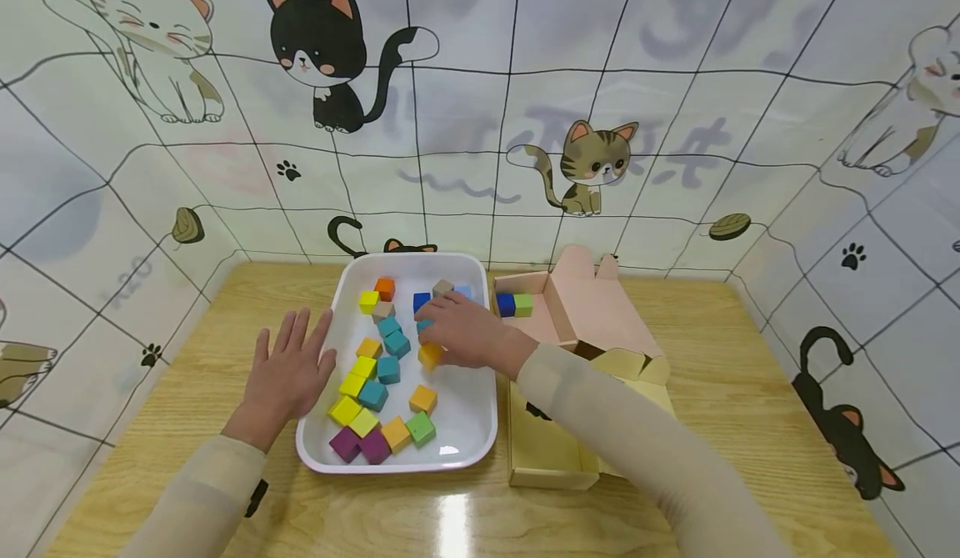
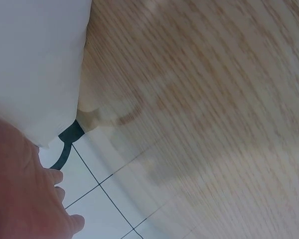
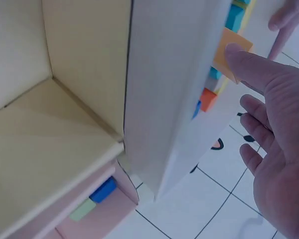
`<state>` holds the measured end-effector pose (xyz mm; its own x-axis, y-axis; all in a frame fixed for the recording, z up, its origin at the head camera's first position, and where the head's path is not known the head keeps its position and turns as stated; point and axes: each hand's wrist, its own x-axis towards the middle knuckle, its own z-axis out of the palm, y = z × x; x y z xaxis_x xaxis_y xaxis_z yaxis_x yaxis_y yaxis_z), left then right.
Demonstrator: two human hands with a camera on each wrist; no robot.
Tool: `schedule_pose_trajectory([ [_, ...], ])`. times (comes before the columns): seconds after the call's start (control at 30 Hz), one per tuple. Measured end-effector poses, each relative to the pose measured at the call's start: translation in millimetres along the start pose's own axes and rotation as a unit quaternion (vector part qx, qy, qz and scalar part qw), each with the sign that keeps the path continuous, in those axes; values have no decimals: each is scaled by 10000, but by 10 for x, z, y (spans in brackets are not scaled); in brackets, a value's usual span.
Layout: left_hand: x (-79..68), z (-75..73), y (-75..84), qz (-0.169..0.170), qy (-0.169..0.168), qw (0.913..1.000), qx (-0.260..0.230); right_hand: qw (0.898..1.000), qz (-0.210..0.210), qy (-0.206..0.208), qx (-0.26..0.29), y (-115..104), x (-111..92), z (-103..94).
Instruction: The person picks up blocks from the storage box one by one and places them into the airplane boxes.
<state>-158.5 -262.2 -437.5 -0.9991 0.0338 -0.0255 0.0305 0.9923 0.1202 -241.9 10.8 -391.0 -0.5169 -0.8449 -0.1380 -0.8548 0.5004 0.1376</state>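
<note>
Orange cube [image 1: 428,359], flat-faced — pinched in right hand [image 1: 472,333] over glossy tray [image 1: 461,429], left hand [image 1: 287,373] spread

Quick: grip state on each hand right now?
Left hand: open, holding nothing, by the white tray.
Right hand: closed, pinching a yellow-orange block.

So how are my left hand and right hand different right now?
Your left hand holds nothing, its fingers extended; your right hand pinches an orange block. The left hand is at the white tray's left edge, while the right hand reaches in over the tray from its right side. Both are bare and come out of light sleeves.
</note>
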Motion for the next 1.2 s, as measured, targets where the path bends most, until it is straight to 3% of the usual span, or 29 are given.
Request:
schedule_pose_trajectory([
  [0.4,11,30,-36,-4,69,10000,-10,9978,503,441,-40,234,-174,-189],
  [0.77,4,21,-17,4,116,9999,-25,9930,950,623,335,577,-406,-316],
  [1.03,3,-6,-2,2,69,10000,-10,9890,1300,685,195,865,-585,-309],
  [1.2,-4,-3,-5,-9,48,10000,1,9832,1698,549,386,1014,-704,-276],
])
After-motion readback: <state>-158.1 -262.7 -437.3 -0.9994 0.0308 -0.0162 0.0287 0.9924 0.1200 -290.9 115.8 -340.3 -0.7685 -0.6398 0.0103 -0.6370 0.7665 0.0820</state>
